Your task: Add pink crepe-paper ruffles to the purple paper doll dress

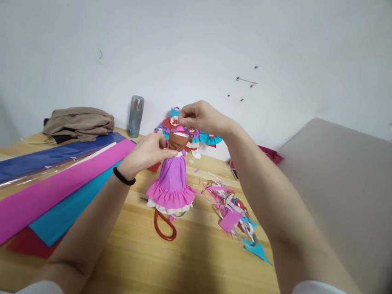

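Both hands held the doll (172, 181) upright above the surface (185, 257), left hand (148, 154) pinching its neck, right hand (200, 116) gripping its hat (181, 129); dress looked finished, headwear unfinished.

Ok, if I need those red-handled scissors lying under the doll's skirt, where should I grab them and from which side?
Probably by the red handle loop, coming from the near table edge. It is the only part that shows clear of the paper doll; the blades run back under the skirt. The left hand and right hand hold the doll above, so a low approach likely avoids them.
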Available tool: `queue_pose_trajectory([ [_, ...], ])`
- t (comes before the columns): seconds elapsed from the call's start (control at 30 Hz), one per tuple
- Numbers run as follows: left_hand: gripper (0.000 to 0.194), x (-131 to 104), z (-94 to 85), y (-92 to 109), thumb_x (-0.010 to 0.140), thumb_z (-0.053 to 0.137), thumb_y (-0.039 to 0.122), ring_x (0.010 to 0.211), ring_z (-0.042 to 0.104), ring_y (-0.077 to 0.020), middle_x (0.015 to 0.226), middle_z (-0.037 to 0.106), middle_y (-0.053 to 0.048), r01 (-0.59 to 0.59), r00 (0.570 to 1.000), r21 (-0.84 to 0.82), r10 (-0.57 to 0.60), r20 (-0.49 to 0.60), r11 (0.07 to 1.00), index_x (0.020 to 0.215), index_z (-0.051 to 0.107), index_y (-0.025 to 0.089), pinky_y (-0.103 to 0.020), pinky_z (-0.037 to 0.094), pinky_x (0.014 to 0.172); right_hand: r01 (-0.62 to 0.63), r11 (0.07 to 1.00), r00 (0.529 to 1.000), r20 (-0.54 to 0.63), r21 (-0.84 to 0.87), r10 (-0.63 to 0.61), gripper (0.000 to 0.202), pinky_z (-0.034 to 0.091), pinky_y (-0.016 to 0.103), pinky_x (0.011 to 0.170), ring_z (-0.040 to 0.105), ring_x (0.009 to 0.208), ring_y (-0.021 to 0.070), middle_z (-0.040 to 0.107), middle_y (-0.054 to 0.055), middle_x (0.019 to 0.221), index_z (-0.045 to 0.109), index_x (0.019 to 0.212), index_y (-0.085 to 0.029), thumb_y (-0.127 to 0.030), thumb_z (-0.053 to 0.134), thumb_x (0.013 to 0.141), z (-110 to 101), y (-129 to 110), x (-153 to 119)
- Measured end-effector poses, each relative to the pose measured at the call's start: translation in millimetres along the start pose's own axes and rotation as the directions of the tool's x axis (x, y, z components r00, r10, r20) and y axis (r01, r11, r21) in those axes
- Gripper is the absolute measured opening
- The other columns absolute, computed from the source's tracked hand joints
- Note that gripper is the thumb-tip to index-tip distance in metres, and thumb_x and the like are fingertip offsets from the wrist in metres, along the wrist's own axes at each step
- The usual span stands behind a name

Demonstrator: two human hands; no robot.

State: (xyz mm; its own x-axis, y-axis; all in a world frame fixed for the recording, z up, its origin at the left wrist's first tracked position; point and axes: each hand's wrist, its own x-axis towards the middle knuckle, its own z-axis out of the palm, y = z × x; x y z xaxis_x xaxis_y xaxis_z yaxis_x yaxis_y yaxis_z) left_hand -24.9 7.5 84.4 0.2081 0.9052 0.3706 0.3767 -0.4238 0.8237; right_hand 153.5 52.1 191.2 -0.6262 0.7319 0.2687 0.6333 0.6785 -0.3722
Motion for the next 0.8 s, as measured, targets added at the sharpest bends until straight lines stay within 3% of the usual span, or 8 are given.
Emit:
queue_pose_trajectory([
  [0.2,0.032,4.9,10.7,-6.5,0.065,0.083,0.031,0.079,0.063,-0.0192,0.081,0.07,-0.004,-0.031,0.998,-0.175,0.022,-0.052,0.984,0.089,0.067,0.016,-0.028,0.047,0.068,0.031,0.999,0.999,0.013,0.017,-0.031,0.009,0.039,0.023,0.059,0.046,0.058,0.0077,0.053,-0.005,0.058,0.063,0.073,-0.013,-0.008,0.06,0.08,1.0,1.4,1.6],
  [0.3,0.04,5.0,11.5,-6.2,0.064,0.085,0.028,0.086,0.066,-0.0203,0.091,0.073,-0.007,-0.038,0.998,-0.281,0.052,0.043,0.959,0.099,0.069,0.014,-0.03,0.05,0.074,0.062,0.998,0.998,0.0,0.003,-0.062,0.009,0.038,0.022,0.058,0.045,0.057,0.0076,0.054,-0.004,0.06,0.064,0.072,-0.014,-0.01,0.06,0.079,0.2,2.5,2.2],
  [0.4,0.032,4.1,11.4,-3.0,0.067,0.082,0.027,0.084,0.067,-0.0203,0.09,0.074,-0.007,0.021,0.986,-0.362,0.042,0.164,0.932,0.095,0.072,0.012,-0.031,0.05,0.076,0.067,0.998,0.998,-0.002,0.0,-0.067,0.01,0.038,0.022,0.057,0.045,0.057,0.0076,0.054,-0.004,0.06,0.064,0.071,-0.014,-0.009,0.06,0.079,-0.3,1.7,2.8],
  [0.5,0.022,3.6,12.9,-0.5,0.071,0.077,0.025,0.077,0.065,-0.0183,0.082,0.073,-0.006,0.08,0.989,-0.395,-0.022,0.149,0.915,0.088,0.074,0.011,-0.03,0.048,0.073,0.055,0.998,0.998,0.0,0.014,-0.055,0.01,0.038,0.022,0.057,0.045,0.057,0.0074,0.055,-0.004,0.06,0.064,0.072,-0.013,-0.008,0.06,0.08,1.1,0.6,3.6],
  [0.7,0.012,6.3,19.1,-3.1,0.068,0.075,0.02,0.068,0.06,-0.0149,0.069,0.067,-0.002,0.081,0.995,-0.44,-0.044,0.095,0.894,0.076,0.073,0.012,-0.027,0.044,0.066,0.053,0.998,0.997,-0.052,0.036,-0.051,0.012,0.037,0.021,0.055,0.046,0.056,0.0074,0.055,-0.004,0.057,0.064,0.07,-0.013,-0.01,0.063,0.082,11.3,4.8,8.2],
  [0.8,0.011,9.2,20.0,-7.2,0.068,0.074,0.022,0.064,0.058,-0.0134,0.067,0.066,-0.001,0.117,0.992,-0.477,-0.078,0.101,0.871,0.073,0.07,0.013,-0.026,0.043,0.062,0.047,0.995,0.994,-0.104,0.089,-0.038,0.01,0.04,0.021,0.059,0.051,0.06,0.0078,0.061,-0.002,0.067,0.068,0.088,-0.012,-0.018,0.06,0.089,13.7,7.6,7.8],
])
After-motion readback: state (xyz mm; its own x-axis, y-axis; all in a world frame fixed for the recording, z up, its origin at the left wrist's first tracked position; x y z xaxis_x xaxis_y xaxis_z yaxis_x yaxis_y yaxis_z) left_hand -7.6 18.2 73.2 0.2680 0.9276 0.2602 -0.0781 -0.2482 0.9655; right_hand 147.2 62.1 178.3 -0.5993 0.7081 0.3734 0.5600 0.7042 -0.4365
